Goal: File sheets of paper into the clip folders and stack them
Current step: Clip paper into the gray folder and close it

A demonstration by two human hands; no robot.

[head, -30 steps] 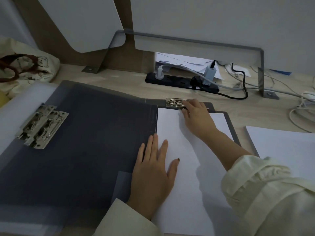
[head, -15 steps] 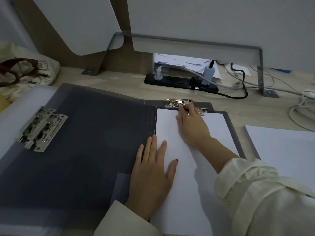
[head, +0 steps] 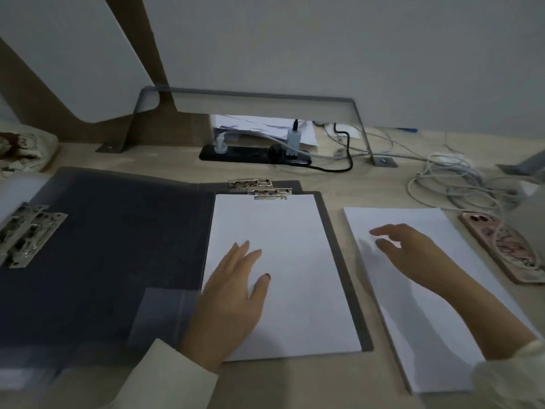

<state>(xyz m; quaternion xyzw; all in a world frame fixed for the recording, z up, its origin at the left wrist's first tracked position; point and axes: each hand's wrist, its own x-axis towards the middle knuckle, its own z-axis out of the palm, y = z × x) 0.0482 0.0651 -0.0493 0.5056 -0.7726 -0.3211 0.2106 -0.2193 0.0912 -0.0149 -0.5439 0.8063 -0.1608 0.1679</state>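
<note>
Left of the left hand [head: 233,293], the dark folder cover [head: 103,246] lies open on the counter [head: 324,385]. That hand rests with straight fingers on the filed sheet [head: 295,261], a clean white page lying square, its top edge under the metal clip [head: 269,191] beyond the fingertips. The right hand [head: 413,252] has left that clip and is now over the loose paper stack [head: 427,335], fingers relaxed, holding nothing. I judge this sheet secured and another about to be taken.
</note>
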